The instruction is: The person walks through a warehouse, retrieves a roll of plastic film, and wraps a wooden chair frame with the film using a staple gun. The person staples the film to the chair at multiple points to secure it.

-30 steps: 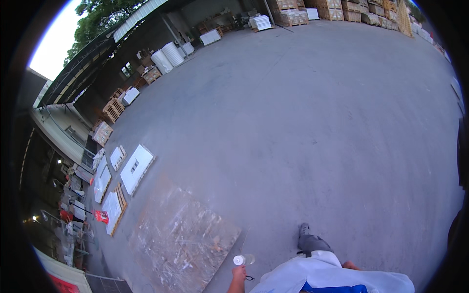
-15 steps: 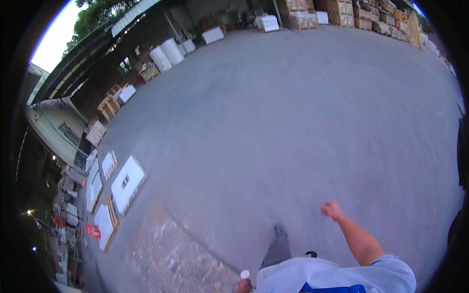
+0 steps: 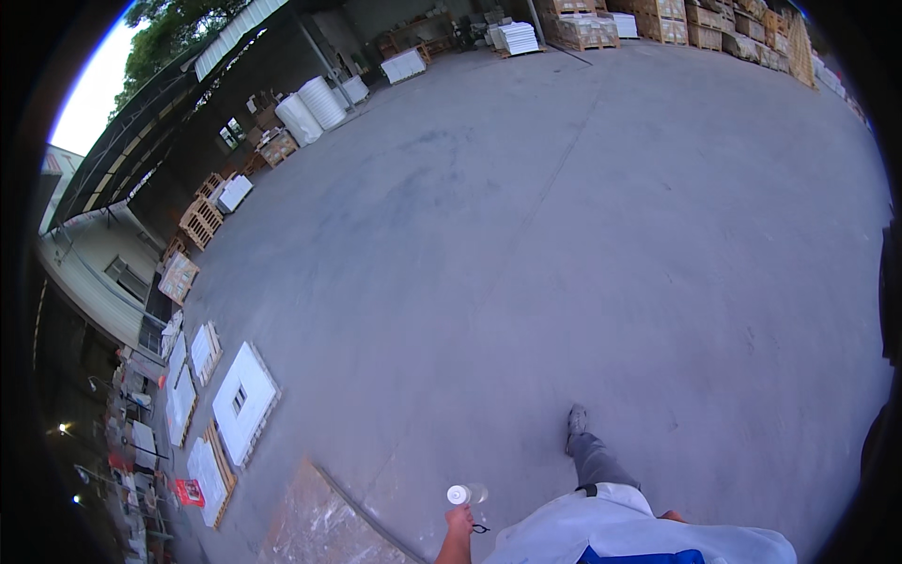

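My left hand (image 3: 459,518) is closed around a bottle (image 3: 459,495) with a white round lid and a pale, see-through body. A small dark loop (image 3: 481,529) hangs beside those fingers. Of my right arm only a sliver of skin (image 3: 672,516) shows past the edge of my light shirt; the fingers on that side are hidden. One leg in grey trousers is stretched forward, with a grey shoe (image 3: 577,420) on the concrete.
Grey concrete floor (image 3: 526,263) spreads ahead. To the left lie pallets with white slabs (image 3: 246,414) and a brown, white-smeared sheet (image 3: 324,531). Stacked crates (image 3: 583,31), white rolls (image 3: 322,101) and wooden pallets (image 3: 200,222) line the far and left edges.
My left hand has swung forward, bringing the bottle further into view. My right arm has swung back, mostly behind my shirt. The other leg is now forward, and the slabs sit lower in view.
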Motion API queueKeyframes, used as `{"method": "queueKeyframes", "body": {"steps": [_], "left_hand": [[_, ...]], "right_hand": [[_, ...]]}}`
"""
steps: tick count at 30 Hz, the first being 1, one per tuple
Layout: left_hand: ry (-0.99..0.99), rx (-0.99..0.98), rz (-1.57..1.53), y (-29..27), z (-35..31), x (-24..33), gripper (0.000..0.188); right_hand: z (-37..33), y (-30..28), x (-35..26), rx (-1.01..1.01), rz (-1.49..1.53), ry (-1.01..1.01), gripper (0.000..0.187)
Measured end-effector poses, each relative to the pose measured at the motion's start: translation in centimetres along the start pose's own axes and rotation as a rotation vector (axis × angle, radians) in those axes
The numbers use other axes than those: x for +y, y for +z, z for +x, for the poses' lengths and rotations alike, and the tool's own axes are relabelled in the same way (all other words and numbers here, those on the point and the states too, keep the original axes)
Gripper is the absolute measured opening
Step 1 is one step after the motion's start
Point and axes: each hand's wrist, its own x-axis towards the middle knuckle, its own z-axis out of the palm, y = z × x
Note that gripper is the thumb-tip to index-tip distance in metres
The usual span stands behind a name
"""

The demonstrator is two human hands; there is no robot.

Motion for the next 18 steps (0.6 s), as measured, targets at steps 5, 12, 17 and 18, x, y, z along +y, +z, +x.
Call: {"method": "queueKeyframes", "body": {"steps": [5,12,17,18], "left_hand": [[0.038,0.064,-0.080,10.3,1.8,13.8,0.012],[-0.048,0.122,-0.073,22.4,7.8,27.5,0.013],[-0.097,0.107,0.006,30.1,17.3,39.2,0.012],[-0.088,0.078,-0.002,31.6,19.1,42.3,0.011]], "right_hand": [[13.7,-23.6,0.2,0.171,-0.297,-0.066,0.027],[26.9,-72.3,-9.5,0.568,0.832,-0.016,0.024],[33.1,-93.9,-19.6,0.724,1.259,-0.297,0.026],[34.6,-95.9,-20.4,0.700,1.267,-0.336,0.026]]}}
